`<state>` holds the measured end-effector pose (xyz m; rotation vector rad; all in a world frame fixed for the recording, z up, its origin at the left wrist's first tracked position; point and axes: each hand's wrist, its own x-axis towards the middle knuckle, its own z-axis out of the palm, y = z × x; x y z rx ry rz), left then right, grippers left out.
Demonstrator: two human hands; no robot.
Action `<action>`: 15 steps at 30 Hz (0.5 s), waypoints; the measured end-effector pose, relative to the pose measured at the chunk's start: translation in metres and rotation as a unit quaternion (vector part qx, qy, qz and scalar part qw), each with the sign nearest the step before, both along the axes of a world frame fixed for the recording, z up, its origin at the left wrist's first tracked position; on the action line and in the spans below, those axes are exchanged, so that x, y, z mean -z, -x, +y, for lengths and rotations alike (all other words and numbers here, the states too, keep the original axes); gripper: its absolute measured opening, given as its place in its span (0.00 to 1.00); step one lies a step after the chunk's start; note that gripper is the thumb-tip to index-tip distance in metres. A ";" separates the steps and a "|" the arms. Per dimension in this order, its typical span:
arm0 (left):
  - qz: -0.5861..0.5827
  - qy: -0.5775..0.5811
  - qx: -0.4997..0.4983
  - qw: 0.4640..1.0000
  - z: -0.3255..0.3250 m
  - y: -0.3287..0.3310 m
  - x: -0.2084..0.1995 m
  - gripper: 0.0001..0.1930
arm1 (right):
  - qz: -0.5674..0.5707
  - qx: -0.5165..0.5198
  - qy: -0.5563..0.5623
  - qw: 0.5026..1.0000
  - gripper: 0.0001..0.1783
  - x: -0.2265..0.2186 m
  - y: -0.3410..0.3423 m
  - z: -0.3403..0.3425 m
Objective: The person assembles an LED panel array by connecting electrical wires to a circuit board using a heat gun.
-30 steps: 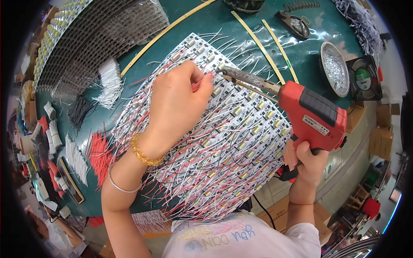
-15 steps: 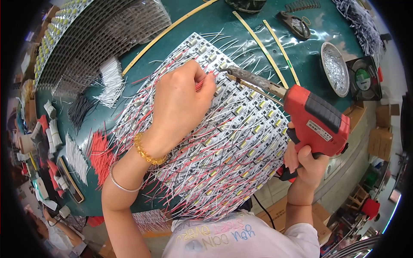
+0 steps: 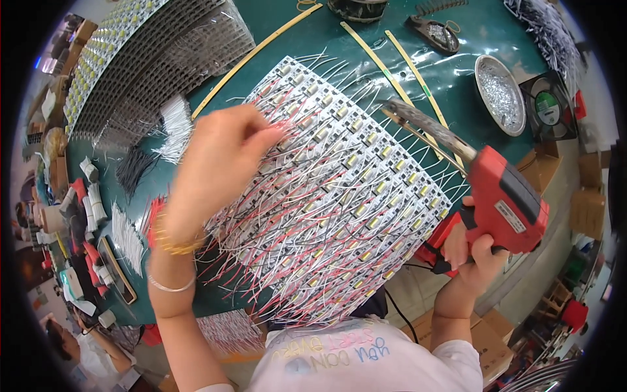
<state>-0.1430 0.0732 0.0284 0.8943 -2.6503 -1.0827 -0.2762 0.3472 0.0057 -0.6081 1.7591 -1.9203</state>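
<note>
My right hand (image 3: 467, 258) grips the handle of a red and black soldering gun (image 3: 513, 199). Its long, darkened tip (image 3: 418, 121) points left, raised above the far right side of a circuit board panel (image 3: 379, 170). This panel carries rows of small white boards with yellowish parts, and many red, white and black wires stick out of it. Over its left part, my left hand (image 3: 225, 157) is closed in a pinch and slightly blurred. Thin red wires (image 3: 282, 124) show at its fingertips; how many it holds is hidden.
Bundles of white (image 3: 175, 127), black (image 3: 136, 168) and more white wires (image 3: 128, 238) lie left. Stacked panels (image 3: 157, 59) stand far left. Yellow strips (image 3: 375, 59), a metal bowl of silvery bits (image 3: 499, 95) and a soldering stand (image 3: 434, 34) sit at the back. Another person (image 3: 98, 353) is at lower left.
My left hand has moved left and slightly down, away from the tip. The soldering gun has shifted right and a little nearer, leaving a wider gap between them.
</note>
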 end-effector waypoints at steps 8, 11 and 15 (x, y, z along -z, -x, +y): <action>0.104 -0.014 -0.041 0.994 0.024 0.021 0.009 0.10 | 0.011 -0.006 0.001 1.000 0.39 0.004 -0.008 -0.006; 0.108 -0.001 -0.054 0.993 0.031 0.030 0.034 0.10 | 0.058 0.007 -0.046 0.997 0.41 0.006 -0.013 -0.009; 0.100 -0.020 -0.063 0.993 0.029 0.033 0.042 0.10 | -0.053 0.013 -0.052 0.997 0.42 0.005 -0.009 -0.003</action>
